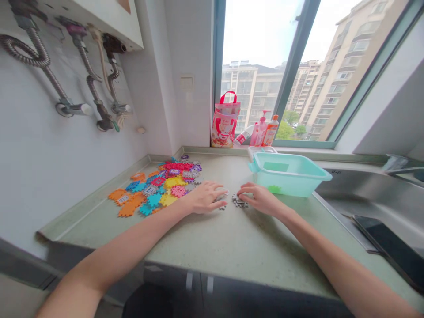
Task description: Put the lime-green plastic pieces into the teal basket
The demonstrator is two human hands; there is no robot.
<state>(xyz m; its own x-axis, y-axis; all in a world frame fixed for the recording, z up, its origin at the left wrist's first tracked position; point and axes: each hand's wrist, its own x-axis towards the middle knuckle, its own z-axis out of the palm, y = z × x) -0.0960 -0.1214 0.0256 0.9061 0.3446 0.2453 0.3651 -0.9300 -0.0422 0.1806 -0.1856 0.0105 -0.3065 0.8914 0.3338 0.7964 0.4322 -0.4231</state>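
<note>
On the countertop, my left hand (205, 198) lies palm down with its fingers stretched out and apart. Under its fingertips a grey toothed foam puzzle piece (223, 207) shows only in part. Just to the right, my right hand (260, 198) has its fingers bent onto the edge of another grey puzzle piece (239, 201), which lies on the counter with cut-outs in its middle. A small gap separates the two grey pieces. Left of my left hand spreads a pile of foam puzzle pieces (154, 201) in orange, blue, yellow, red, pink and grey, some overlapping.
A mint-green plastic tub (291, 176) stands behind my right hand, with a green piece inside. The steel sink (351, 190) is at the right, a dark phone (387, 243) at its edge. A pink bag (225, 123) and bottles (270, 131) stand on the windowsill.
</note>
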